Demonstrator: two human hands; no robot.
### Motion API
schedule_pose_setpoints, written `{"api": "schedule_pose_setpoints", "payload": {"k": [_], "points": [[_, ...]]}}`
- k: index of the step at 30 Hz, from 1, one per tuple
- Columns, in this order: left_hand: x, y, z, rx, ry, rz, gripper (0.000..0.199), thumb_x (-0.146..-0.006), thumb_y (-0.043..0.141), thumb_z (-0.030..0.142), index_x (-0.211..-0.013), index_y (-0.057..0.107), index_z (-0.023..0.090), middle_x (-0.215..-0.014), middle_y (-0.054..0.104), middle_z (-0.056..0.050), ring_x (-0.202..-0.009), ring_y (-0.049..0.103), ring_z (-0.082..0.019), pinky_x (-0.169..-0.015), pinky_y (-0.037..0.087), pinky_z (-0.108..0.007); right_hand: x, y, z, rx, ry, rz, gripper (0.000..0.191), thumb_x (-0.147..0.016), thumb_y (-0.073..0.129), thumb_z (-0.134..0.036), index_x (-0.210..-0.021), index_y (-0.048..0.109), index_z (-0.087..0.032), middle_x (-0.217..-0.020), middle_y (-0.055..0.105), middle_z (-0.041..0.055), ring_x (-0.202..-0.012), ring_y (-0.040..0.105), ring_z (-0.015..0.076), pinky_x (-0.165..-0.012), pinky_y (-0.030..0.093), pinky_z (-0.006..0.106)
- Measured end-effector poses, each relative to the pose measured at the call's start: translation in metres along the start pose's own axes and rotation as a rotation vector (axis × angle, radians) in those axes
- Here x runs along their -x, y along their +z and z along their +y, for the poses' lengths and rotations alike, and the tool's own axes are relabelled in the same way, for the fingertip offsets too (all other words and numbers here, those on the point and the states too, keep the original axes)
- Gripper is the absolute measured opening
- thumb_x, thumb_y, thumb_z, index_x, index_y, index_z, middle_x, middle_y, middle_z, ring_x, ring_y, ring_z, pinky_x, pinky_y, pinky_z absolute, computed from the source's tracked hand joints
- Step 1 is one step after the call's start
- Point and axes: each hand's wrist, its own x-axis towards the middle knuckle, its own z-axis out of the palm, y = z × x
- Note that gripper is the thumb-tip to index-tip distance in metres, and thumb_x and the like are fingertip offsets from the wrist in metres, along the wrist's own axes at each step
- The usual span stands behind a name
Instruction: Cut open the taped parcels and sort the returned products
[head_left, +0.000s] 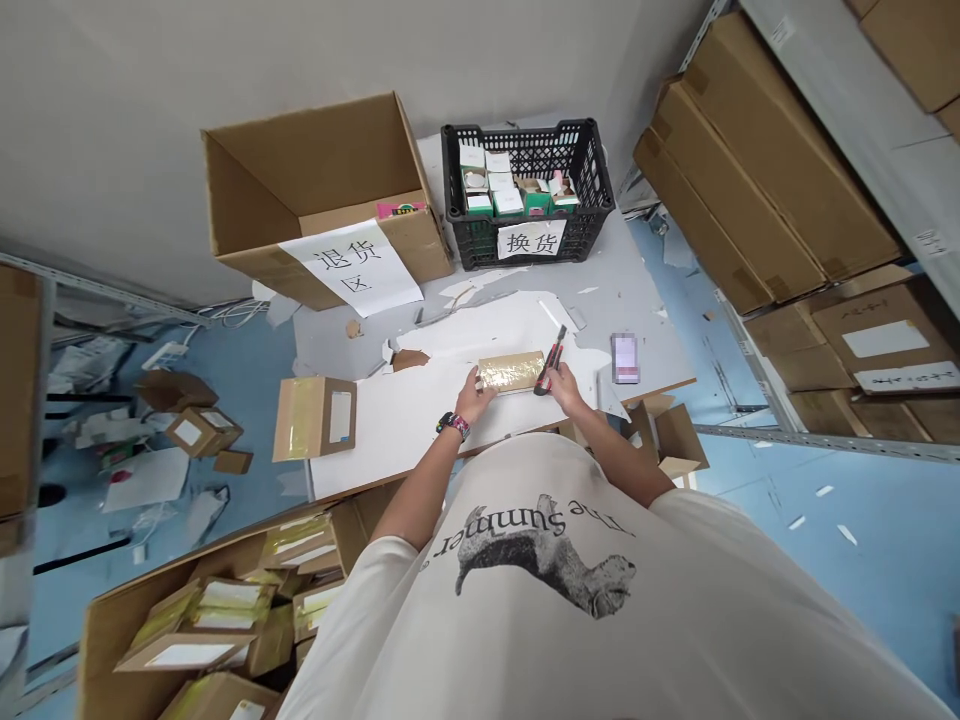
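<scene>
A small cardboard box [511, 371] wrapped in shiny tan tape lies on the white tabletop in front of me. My left hand [472, 398] grips its left end, with a watch and a beaded band on that wrist. At the right end is my right hand [564, 388], closed around a red and black utility knife [550, 366]. The knife points up and away from me, tip off the box. Whether the right fingers also touch the box I cannot tell. A phone [624, 358] with a lit screen lies to the right.
Behind stand a large open carton [255, 265] with a paper sign and a black crate [480, 243] of small boxes. A taped box [315, 418] sits at the table's left edge. A big carton [105, 640] of parcels is lower left; shelved cartons [772, 170] line the right.
</scene>
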Motion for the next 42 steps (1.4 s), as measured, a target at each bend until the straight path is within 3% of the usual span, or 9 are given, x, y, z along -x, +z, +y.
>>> {"api": "schedule_pose_setpoints", "payload": {"k": [6,12,17,22,26,30,35,38,42], "points": [[0.01,-0.025,-0.018,-0.225,0.04,0.071,0.125,-0.082,0.098,0.056,-0.187,0.037,0.027,-0.155,0.071,-0.019,-0.129,0.075,-0.04,-0.114,0.057,-0.05,0.016,0.024,-0.008,0.073,0.121,-0.041,0.022,-0.092,0.059,-0.053,-0.09,0.051,-0.032,-0.081,0.063,-0.0033,-0.087,0.062,0.0242,-0.083,0.052,0.034],[0.016,-0.052,-0.034,-0.284,0.099,-0.026,0.138,-0.077,0.103,0.056,-0.191,0.03,0.03,-0.148,0.069,-0.017,-0.129,0.073,-0.042,-0.11,0.058,-0.048,0.027,0.026,-0.011,0.129,0.125,-0.052,0.025,-0.09,0.064,-0.051,-0.084,0.049,-0.032,-0.075,0.058,-0.0049,-0.082,0.059,0.0235,-0.082,0.053,0.035],[0.005,-0.052,-0.042,-0.235,0.167,-0.087,0.143,-0.07,0.109,0.044,-0.189,0.032,0.031,-0.157,0.063,-0.017,-0.137,0.07,-0.041,-0.116,0.057,-0.048,0.036,0.022,-0.009,0.12,0.142,0.053,0.024,-0.092,0.062,-0.053,-0.089,0.053,-0.032,-0.077,0.067,-0.003,-0.083,0.067,0.0247,-0.084,0.058,0.037],[-0.01,-0.051,-0.043,-0.13,0.237,-0.146,0.135,-0.07,0.108,0.046,-0.183,0.037,0.026,-0.171,0.057,-0.019,-0.155,0.06,-0.04,-0.13,0.05,-0.052,0.047,0.013,-0.012,-0.092,0.15,0.088,0.036,-0.092,0.069,-0.061,-0.104,0.052,-0.032,-0.083,0.08,-0.0024,-0.082,0.078,0.0235,-0.079,0.064,0.036],[-0.011,-0.054,-0.038,-0.143,0.206,-0.165,0.127,-0.071,0.106,0.05,-0.179,0.043,0.027,-0.167,0.064,-0.017,-0.147,0.066,-0.04,-0.127,0.053,-0.053,0.053,0.005,-0.019,-0.262,0.173,0.098,0.051,-0.086,0.078,-0.066,-0.111,0.05,-0.032,-0.082,0.078,-0.0045,-0.07,0.079,0.0232,-0.067,0.065,0.036],[-0.007,-0.054,-0.036,-0.126,0.209,-0.143,0.122,-0.07,0.108,0.048,-0.176,0.049,0.027,-0.164,0.066,-0.016,-0.147,0.066,-0.042,-0.124,0.055,-0.052,0.051,0.002,-0.028,-0.307,0.13,0.059,0.052,-0.084,0.081,-0.063,-0.111,0.049,-0.033,-0.095,0.081,-0.003,-0.067,0.076,0.0191,-0.067,0.067,0.037],[-0.006,-0.046,-0.035,-0.07,0.229,-0.052,0.119,-0.071,0.108,0.044,-0.174,0.051,0.027,-0.169,0.063,-0.018,-0.152,0.063,-0.043,-0.129,0.052,-0.055,0.039,0.007,-0.046,-0.183,0.018,-0.046,0.041,-0.089,0.074,-0.057,-0.118,0.057,-0.033,-0.085,0.074,-0.0065,-0.063,0.068,0.0167,-0.065,0.06,0.032],[-0.012,-0.043,-0.033,-0.027,0.221,-0.024,0.12,-0.069,0.109,0.044,-0.173,0.052,0.029,-0.169,0.064,-0.016,-0.151,0.065,-0.042,-0.129,0.052,-0.055,0.03,0.005,-0.062,0.018,-0.098,-0.098,0.041,-0.098,0.068,-0.058,-0.129,0.067,-0.033,-0.078,0.069,-0.0066,-0.062,0.064,0.0189,-0.069,0.057,0.034],[-0.021,-0.042,-0.038,0.015,0.219,-0.043,0.122,-0.067,0.109,0.05,-0.174,0.052,0.03,-0.165,0.068,-0.015,-0.15,0.066,-0.04,-0.127,0.054,-0.052,0.019,-0.003,-0.087,0.386,-0.295,-0.175,0.033,-0.106,0.067,-0.049,-0.131,0.077,-0.031,-0.094,0.08,0.0025,-0.085,0.074,0.0287,-0.087,0.058,0.04]]}}
